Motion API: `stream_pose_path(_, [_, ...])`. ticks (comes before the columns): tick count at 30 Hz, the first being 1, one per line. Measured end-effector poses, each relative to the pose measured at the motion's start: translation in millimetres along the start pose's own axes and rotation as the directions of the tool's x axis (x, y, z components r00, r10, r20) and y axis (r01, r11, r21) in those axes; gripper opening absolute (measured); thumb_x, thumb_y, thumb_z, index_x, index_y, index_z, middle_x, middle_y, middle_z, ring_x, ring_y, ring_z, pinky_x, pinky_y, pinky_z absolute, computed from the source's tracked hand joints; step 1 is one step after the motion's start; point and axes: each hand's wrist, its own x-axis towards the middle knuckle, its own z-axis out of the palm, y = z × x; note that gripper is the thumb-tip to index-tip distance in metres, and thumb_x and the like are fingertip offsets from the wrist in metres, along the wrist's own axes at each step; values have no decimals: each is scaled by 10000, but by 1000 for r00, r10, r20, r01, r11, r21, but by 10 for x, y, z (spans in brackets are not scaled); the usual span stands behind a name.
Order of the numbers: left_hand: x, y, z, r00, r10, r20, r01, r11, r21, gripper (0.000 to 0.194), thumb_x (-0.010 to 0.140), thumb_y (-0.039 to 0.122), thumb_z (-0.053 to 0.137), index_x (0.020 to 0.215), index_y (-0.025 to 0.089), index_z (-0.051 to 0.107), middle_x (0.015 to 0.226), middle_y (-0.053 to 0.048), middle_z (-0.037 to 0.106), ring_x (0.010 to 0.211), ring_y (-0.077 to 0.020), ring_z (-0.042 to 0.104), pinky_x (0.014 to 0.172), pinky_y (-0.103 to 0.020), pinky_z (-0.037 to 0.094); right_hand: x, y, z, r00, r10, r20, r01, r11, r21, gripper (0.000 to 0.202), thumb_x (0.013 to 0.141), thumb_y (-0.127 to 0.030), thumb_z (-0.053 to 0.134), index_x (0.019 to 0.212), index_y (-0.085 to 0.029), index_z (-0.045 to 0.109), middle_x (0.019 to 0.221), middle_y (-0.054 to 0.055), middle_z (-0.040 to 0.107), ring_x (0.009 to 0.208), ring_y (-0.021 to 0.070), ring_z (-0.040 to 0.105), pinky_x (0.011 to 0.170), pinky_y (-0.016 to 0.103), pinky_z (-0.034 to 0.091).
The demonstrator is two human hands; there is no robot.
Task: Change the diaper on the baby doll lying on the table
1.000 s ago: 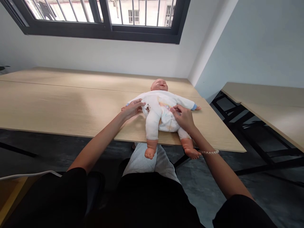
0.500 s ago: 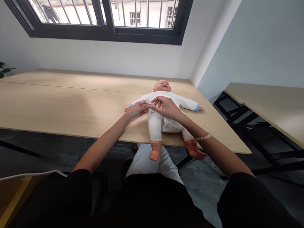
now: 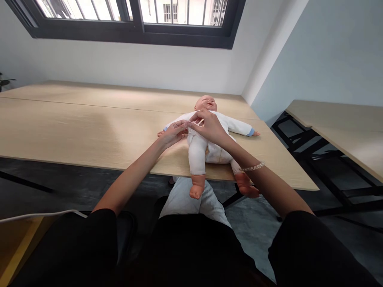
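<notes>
1. Doll (image 3: 197, 153): lies on its back on the table (image 3: 74, 131), near the right-hand corner, head toward the wall (image 3: 143, 65).
2. Feet (image 3: 197, 187): bare, reaching past the table's near edge; the legs above them are covered in white.
3. Bracelet (image 3: 253, 166): pale, worn on the right forearm, which passes over the doll's leg on that side.
4. Cloth (image 3: 219, 153): white with yellowish marks, showing between the legs.
5. Left hand (image 3: 175, 132): beside the doll's waist, fingers bent, tips at the white clothing; whether they are closed on it cannot be told.
6. Right hand (image 3: 208, 126): arched over the doll's belly, thumb and fingers curved toward the left fingertips; the two hands meet, and their grip on the clothing is hidden.
7. Sleeves (image 3: 239, 126): white with blue cuffs, spread to either side.
8. Head (image 3: 206, 103): face up, beyond the hands.
9. Window (image 3: 185, 38): dark-framed, set in the wall behind the table, with upright bars outside.
</notes>
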Motion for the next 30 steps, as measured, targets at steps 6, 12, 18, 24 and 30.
stream_pose_path(6, [22,-12,-42,1000,29,1,-29,1000,9,457,668,513,924,834,165,680,842,2,640,796,-107,596,726,-221,493,52,-28,43,999,-49,-1,49,997,-66,75,926,-231,627,866,-192,606,906,52,666,851,208,618,770,339,484])
stream_pose_path(12, [3,3,7,995,95,5,-95,994,46,486,678,570,897,851,176,673,1002,-38,681,937,-154,625,804,-242,506,61,-69,41,1000,-11,11,12,990,-140,79,949,-233,579,878,-212,551,933,50,654,813,203,608,735,334,477])
stream_pose_path(18, [-14,-25,49,993,102,60,-107,990,88,514,702,630,855,945,219,662,1071,-36,690,1053,-194,625,859,-266,492,24,-133,27,1000,-24,18,27,977,-212,41,953,-204,554,912,-204,552,986,59,629,777,191,588,679,318,433])
stream_pose_path(24, [25,-98,34,992,113,61,-124,961,247,577,748,697,776,1035,203,695,1112,-61,700,1128,-223,610,945,-287,459,-14,-169,-58,1000,-3,6,5,948,-319,34,928,-198,545,897,-200,559,936,54,662,771,201,579,604,305,336])
stream_pose_path(30, [15,-132,33,981,108,160,-171,870,462,478,812,642,740,874,172,684,834,-24,624,826,-164,567,782,-260,433,-100,-110,-114,993,101,-63,-117,931,-347,75,901,-223,559,831,-209,536,885,57,681,723,217,574,610,318,328])
